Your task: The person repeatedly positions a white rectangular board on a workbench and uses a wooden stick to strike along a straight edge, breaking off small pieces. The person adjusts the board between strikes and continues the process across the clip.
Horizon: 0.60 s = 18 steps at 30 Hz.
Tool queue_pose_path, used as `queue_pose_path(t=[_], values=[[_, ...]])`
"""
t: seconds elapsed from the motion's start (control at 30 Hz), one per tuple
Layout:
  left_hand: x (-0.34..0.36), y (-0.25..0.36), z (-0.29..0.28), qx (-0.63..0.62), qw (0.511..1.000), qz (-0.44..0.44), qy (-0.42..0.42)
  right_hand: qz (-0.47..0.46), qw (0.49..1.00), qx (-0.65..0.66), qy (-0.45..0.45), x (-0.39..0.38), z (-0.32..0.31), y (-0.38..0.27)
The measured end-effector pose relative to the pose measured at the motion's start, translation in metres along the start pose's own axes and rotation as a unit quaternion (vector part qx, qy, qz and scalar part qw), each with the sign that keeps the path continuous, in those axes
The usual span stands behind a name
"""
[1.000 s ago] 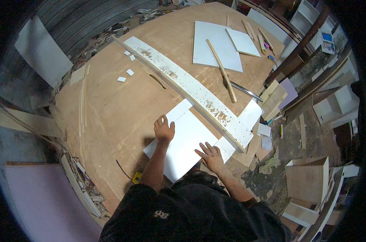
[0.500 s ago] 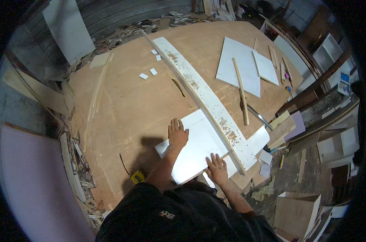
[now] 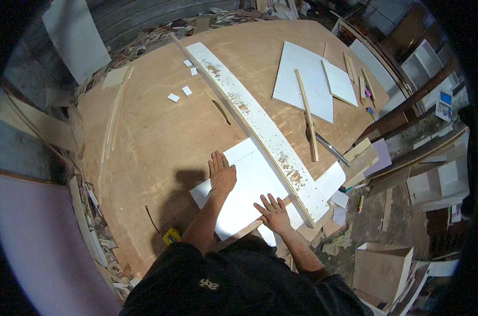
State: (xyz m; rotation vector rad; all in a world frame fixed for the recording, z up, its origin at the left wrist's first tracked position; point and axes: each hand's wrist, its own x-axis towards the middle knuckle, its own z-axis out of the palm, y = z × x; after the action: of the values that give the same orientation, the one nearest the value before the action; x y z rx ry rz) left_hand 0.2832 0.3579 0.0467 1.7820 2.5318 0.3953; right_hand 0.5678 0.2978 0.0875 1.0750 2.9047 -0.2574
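Observation:
A white panel [image 3: 244,184] lies on the large plywood table, its far right side along the wooden edge of a long white board. My left hand [image 3: 222,174] rests flat near the panel's left side, fingers stretched out. Close to the panel's right corner, my right hand [image 3: 275,213] lies with its fingers spread, holding nothing. The long white board [image 3: 260,124], speckled with brown stains, runs diagonally across the table just beyond both hands. A thin wooden strip or edge shows beside my right hand, partly covered by it.
A yellow tape measure [image 3: 171,236] sits left of my left forearm. Several small white blocks [image 3: 187,91] lie farther off. Right of the long board are white panels [image 3: 305,79], a wooden stick [image 3: 306,113] and a metal tool [image 3: 331,148]. Scrap wood borders the table [image 3: 160,116].
The whole view has shifted, so the scene sits slightly farther left and up. My right hand's fingers are more spread. My left hand stays on the panel.

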Motion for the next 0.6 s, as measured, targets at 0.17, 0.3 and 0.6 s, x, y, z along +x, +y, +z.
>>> queue_pose_path(t=[0.17, 0.3, 0.6], values=[[0.020, -0.008, 0.002, 0.013, 1.000, -0.006, 0.009, -0.009, 1.000, 0.028, -0.008, 0.028, 0.000, 0.002], [0.048, -0.026, 0.001, 0.016, 1.000, -0.016, 0.001, -0.014, 0.998, 0.054, 0.009, 0.061, -0.001, 0.000], [0.083, -0.049, -0.002, -0.003, 1.000, -0.023, -0.009, -0.038, 0.998, 0.041, -0.005, 0.104, -0.004, -0.001]])
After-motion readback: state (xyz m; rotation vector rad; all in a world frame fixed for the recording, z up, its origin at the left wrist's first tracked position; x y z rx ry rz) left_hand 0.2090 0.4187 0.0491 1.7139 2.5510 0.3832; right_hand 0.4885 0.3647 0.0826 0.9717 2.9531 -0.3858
